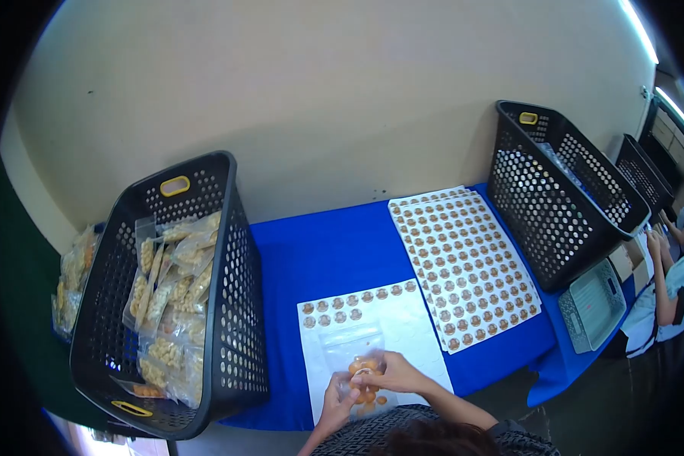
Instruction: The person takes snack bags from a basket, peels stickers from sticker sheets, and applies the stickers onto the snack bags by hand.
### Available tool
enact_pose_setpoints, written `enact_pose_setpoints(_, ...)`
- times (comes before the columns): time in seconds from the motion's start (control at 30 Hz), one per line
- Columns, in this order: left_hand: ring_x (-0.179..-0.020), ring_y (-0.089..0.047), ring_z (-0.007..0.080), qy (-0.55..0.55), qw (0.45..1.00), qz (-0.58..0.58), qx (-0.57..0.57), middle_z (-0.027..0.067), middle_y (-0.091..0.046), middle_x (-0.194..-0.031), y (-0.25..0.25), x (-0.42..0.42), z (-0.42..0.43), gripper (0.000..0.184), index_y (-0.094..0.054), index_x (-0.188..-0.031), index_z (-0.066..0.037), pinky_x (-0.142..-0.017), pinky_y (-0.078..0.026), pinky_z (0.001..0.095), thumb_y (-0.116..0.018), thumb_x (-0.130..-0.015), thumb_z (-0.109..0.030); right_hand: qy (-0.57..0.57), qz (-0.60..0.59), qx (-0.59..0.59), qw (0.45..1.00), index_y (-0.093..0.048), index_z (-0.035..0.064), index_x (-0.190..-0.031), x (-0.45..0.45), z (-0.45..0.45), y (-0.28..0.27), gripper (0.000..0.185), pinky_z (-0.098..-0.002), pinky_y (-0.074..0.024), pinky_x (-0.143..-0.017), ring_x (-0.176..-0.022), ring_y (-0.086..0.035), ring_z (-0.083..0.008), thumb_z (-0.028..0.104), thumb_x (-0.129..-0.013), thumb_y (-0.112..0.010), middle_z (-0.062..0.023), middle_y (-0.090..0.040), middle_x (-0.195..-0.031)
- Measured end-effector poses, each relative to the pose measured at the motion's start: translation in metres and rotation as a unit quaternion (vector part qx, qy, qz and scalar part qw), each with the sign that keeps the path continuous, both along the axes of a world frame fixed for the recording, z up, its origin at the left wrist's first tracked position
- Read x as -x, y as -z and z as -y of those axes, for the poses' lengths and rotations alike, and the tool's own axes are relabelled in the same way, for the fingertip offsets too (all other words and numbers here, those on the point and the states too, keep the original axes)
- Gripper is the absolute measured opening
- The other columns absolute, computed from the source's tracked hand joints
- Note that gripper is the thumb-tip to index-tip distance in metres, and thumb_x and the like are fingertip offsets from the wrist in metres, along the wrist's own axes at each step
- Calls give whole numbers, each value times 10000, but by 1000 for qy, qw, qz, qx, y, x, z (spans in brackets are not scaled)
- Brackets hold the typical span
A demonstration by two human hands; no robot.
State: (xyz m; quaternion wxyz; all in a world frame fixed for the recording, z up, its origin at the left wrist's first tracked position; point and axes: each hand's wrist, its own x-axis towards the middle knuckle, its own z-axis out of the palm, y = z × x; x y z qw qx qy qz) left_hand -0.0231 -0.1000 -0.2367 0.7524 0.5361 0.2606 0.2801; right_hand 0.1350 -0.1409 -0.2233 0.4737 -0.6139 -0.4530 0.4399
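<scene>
A clear zip bag [355, 340] of round orange-brown snacks lies tilted at the front of the table, over a partly used sheet of round stickers [410, 319]. My left hand [336, 401] grips the bag's left side, thumb on its front. My right hand [397, 375] is closed at the middle of the bag, its fingertips on a small round pale-rimmed sticker [366, 372]. Whether that sticker is fully stuck to the bag cannot be made out. On the sheet beneath, a row and a partial row of brown stickers show at the top; the rest is plain white backing.
A tall black basket [243, 319] at left holds several bags of pale snacks [178, 285]. Right of the sheet lies a stack of full sticker sheets [467, 266], beside another black basket [539, 205]. A grey-green tray [591, 308] and a co-worker's arm [663, 292] are far right.
</scene>
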Motion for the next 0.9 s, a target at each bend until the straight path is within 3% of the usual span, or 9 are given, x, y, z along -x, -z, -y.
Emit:
enact_pose_setpoints(0.07, -951, -447, 172, -33, 997, -36, -56, 119, -458, -994, 4, 3, 1, 461, -355, -1066, 23, -828, -356, 304, -563, -769, -262, -46, -20, 109, 993, -572, -19, -811, 1, 7, -11, 426, -215, -437, -541, -611, -543, -96, 369, -665, -671, -69, -578, -669)
enact_pose_setpoints(0.13, -941, -444, 169, -41, 996, -21, -76, 99, -459, -990, 15, 9, -5, 473, -412, -1040, 25, -813, -349, 289, -588, -742, -297, -35, 35, 82, 995, -586, -11, -769, 3, 17, -13, 373, -190, -428, -495, -547, -538, -73, 346, -689, -657, -41, -575, -593)
enact_pose_setpoints(0.2, -945, -452, 175, -70, 992, 4, -106, 110, -468, -992, 7, 5, -10, 509, -457, -1001, 39, -795, -360, 276, -627, -695, -330, -76, -65, 39, 994, -581, -4, -766, 8, 27, -8, 325, -188, -426, -495, -556, -544, -73, 313, -720, -634, -52, -585, -616)
enact_pose_setpoints(0.37, -623, -543, 118, -99, 994, 5, -38, 68, -577, -664, -18, -13, -1, 117, -581, -741, 41, -615, -418, 217, -571, -759, -74, -123, -1, 100, 987, -552, 0, -798, 4, 41, -19, 332, -220, -440, -611, -669, -566, -105, 319, -733, -619, -70, -595, -709)
enact_pose_setpoints(0.47, -660, -540, 119, -33, 999, -2, -42, 75, -581, -703, -11, -22, 2, 126, -579, -758, 37, -623, -417, 221, -578, -757, -90, -30, 61, -49, 996, -544, 11, -921, -3, 54, -12, 410, -252, -408, -690, -812, -536, -155, 376, -739, -589, -134, -562, -893)
enact_pose_setpoints(0.53, -655, -515, 110, 14, 998, -31, -50, 47, -561, -691, -40, -31, 18, 102, -567, -736, 3, -608, -418, 246, -566, -764, -95, 49, -108, -97, 988, -517, 1, -997, -8, 61, -14, 356, -261, -401, -733, -869, -515, -163, 290, -790, -546, -134, -528, -975)
enact_pose_setpoints(0.67, -621, -523, 112, 7, 999, 32, -2, 66, -557, -711, -38, -52, 40, 131, -536, -778, 9, -575, -421, 233, -528, -799, -120, 105, -9, -113, 988, -581, -18, -892, -22, 81, -22, 209, -233, -399, -701, -784, -521, -125, 164, -805, -528, -71, -561, -816)
enact_pose_setpoints(0.8, -605, -537, 124, -1, 998, 26, -65, 77, -546, -690, -32, -74, 46, 140, -497, -779, -1, -561, -427, 233, -515, -810, -136, 132, 28, -124, 983, -569, 14, -767, -38, 94, -36, 149, -320, -395, -683, -733, -514, -216, 140, -693, -596, -100, -538, -783)
enact_pose_setpoints(0.9, -592, -534, 121, 1, 989, -1, -146, 75, -545, -680, -28, -92, 52, 141, -501, -768, 1, -559, -427, 234, -529, -802, -132, 132, 72, -181, 972, -577, -20, -718, -58, 99, -21, 134, -272, -408, -578, -612, -512, -174, 111, -710, -603, -101, -533, -691)
